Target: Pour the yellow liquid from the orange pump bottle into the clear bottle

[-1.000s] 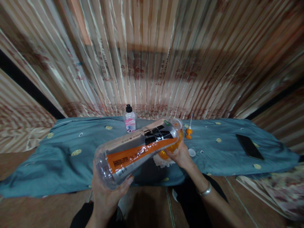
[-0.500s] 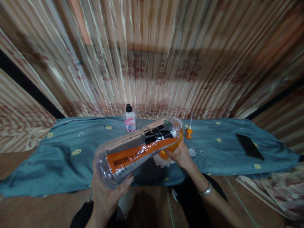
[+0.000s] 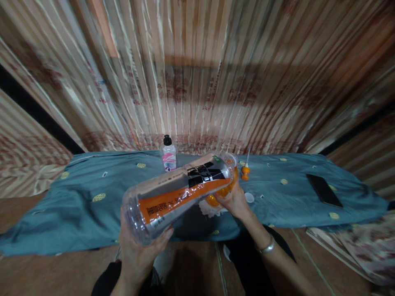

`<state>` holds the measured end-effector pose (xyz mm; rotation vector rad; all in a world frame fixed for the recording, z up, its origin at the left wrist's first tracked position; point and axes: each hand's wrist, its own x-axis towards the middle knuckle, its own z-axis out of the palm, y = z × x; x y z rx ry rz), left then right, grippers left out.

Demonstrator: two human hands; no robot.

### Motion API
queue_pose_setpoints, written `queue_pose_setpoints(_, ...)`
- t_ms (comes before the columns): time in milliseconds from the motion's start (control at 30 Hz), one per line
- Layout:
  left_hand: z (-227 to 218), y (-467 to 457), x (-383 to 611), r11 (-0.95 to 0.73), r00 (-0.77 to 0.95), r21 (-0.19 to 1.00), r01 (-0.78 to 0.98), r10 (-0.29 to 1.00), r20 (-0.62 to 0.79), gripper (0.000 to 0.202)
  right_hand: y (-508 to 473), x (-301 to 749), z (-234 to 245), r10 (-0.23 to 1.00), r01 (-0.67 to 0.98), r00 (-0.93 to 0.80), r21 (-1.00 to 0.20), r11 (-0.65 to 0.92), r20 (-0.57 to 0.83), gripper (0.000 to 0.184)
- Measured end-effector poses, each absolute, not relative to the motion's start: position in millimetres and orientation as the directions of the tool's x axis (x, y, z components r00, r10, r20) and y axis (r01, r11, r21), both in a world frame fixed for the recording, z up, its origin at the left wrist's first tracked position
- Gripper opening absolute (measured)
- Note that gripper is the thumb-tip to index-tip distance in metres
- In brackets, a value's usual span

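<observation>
My left hand [image 3: 140,242] is wrapped round the base of a big clear plastic bottle [image 3: 182,193] with an orange, silver and black label. The bottle is tilted, its neck end lower in depth and pointing right, over an orange translucent bottle [image 3: 226,188]. My right hand [image 3: 236,200] grips that orange bottle; the large bottle hides much of it, and I cannot make out the contact of the two mouths. Beneath lies a white crumpled tissue or cloth [image 3: 210,209]. An orange pump head [image 3: 245,172] with a thin pale tube lies just beyond my right hand.
A clear bottle with a black cap and pink label [image 3: 168,158] stands at the back of the teal cloth-covered table [image 3: 77,197]. A small white round lid [image 3: 249,197] lies right of my hand. A dark phone [image 3: 324,190] rests farther right. Striped curtains [image 3: 197,90] hang behind.
</observation>
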<state>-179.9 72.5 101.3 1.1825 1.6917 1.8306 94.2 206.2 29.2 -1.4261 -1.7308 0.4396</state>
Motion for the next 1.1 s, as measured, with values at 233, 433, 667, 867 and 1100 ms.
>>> queue_pose_setpoints(233, 96.0, 73.1, -191.4, -0.213, -0.493, 0.918, 0.335, 0.791, 0.363, 0.074, 206.5, 93.9, 30.5, 0.919, 0.625, -0.018, -0.713, 0.317, 0.393, 0.094)
queue_pose_setpoints(433, 91.5, 72.6, -196.0, -0.191, -0.475, 0.938, 0.289, 0.822, 0.314, 0.082, 206.6, 93.8, 29.8, 0.922, 0.618, -0.010, -0.722, 0.310, 0.388, 0.097)
queue_pose_setpoints(667, 86.7, 73.4, -203.2, -0.239, -0.436, 0.911, 0.336, 0.818, 0.375, 0.074, 206.8, 94.5, 28.5, 0.919, 0.627, -0.021, -0.711, 0.319, 0.393, 0.094)
queue_pose_setpoints(867, 99.8, 72.3, -177.8, -0.231, -0.559, 0.936, 0.267, 0.754, 0.345, 0.075, 206.3, 93.8, 31.2, 0.930, 0.626, -0.008, -0.723, 0.292, 0.369, 0.096)
queue_pose_setpoints(1100, 103.3, 72.8, -183.0, -0.198, -0.521, 0.926, 0.321, 0.780, 0.348, 0.078, 206.4, 93.4, 31.3, 0.930, 0.623, -0.013, -0.725, 0.294, 0.366, 0.094)
